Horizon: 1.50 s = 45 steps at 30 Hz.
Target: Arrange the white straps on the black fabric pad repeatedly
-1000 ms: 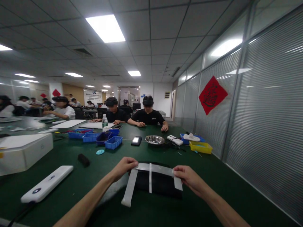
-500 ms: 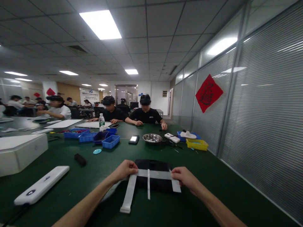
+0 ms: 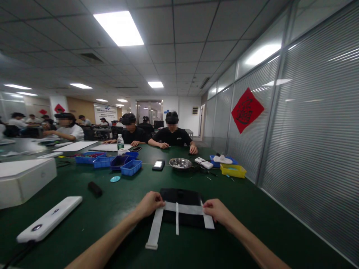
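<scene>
A wide white strap (image 3: 183,208) lies across a flat black piece (image 3: 181,221) on the green table. Its left end folds down toward me and ends in a small buckle-like piece; its right end hangs down shorter. A thin white strip (image 3: 177,220) crosses the middle. With fingers pinched, my left hand (image 3: 153,203) holds the strap at its left corner. The strap's right corner is pinched in my right hand (image 3: 215,210), fingers closed.
On the left are a white power bank (image 3: 50,219), a black object (image 3: 95,189) and a white box (image 3: 28,179). Farther off stand blue trays (image 3: 131,167), a metal bowl (image 3: 180,163) and a yellow tray (image 3: 233,171). People sit across the green table (image 3: 112,201).
My left hand has shifted slightly right and down, and the strap's left tail with its end piece has swung a little right. My right hand is almost unmoved.
</scene>
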{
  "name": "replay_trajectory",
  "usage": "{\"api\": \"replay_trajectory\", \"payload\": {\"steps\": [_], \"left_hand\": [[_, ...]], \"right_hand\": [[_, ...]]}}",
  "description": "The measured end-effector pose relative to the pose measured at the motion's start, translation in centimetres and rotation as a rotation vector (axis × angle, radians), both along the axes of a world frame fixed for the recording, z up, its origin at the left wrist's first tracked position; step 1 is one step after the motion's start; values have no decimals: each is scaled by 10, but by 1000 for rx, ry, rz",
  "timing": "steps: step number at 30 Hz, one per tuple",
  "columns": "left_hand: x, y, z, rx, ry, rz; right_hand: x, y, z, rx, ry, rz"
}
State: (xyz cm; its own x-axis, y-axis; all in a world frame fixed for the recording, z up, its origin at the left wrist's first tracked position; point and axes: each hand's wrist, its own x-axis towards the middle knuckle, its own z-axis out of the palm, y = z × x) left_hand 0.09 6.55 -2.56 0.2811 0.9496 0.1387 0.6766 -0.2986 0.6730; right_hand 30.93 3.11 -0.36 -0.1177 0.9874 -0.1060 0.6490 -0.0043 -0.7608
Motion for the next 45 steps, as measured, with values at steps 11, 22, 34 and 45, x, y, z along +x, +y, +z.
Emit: {"api": "replay_trajectory", "payload": {"steps": [11,22,34,45], "left_hand": [[6,-5,0,100,122,48],[7,-4,-3,117,179,50],[6,-5,-4,138,253,19],[19,-22,13,273,276,-349]], "right_hand": [[-3,-2,3,56,-77,0],[-6,-4,0,151,-154,2],[-7,-6,-4,191,-192,16],[-15,-10,-1,388,-399,77]]}}
